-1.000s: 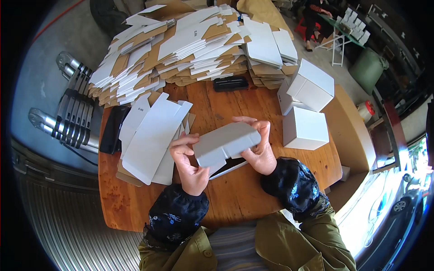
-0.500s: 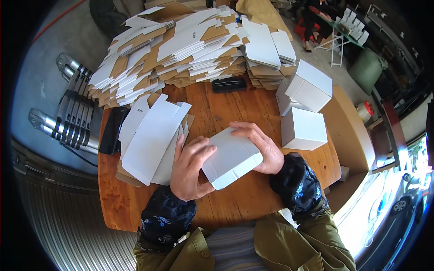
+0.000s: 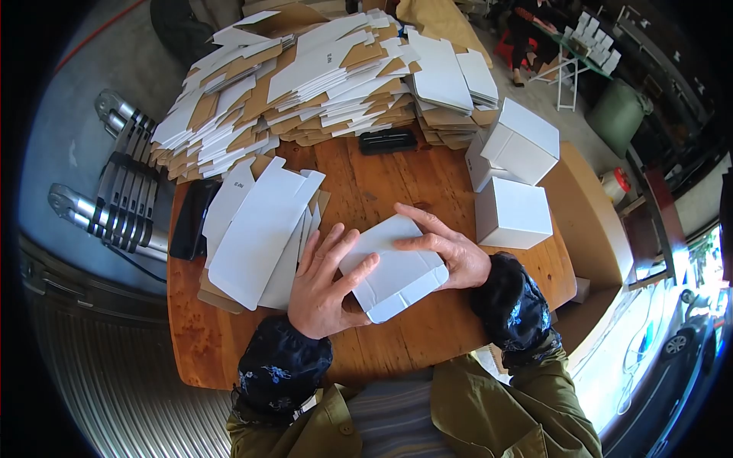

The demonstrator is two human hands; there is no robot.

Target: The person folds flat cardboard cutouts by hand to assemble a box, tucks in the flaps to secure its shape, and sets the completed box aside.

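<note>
Between my two hands is a white cardboard box point(image 3: 397, 267), tilted over the wooden table, with a flap along its near edge. My left hand point(image 3: 324, 286) presses against the box's left side, its thumb low at the near corner and its fingers by the left edge. From the right, my right hand point(image 3: 450, 252) grips the box, with fingers over the upper face and the far edge. The underside of the box is hidden. Left of my left hand lies a small stack of flat white carton blanks point(image 3: 263, 233).
A large pile of flat cartons point(image 3: 321, 76) covers the table's far side. Folded white boxes point(image 3: 513, 214) stand at the right. A black tray point(image 3: 387, 141) and a dark phone-like object point(image 3: 192, 221) lie on the wooden table point(image 3: 210, 343). A person point(image 3: 527, 38) sits far back.
The box has shifted slightly right and toward me. My right hand has moved a little right, with its fingers spread farther across the box top. My left fingers have lifted and spread somewhat.
</note>
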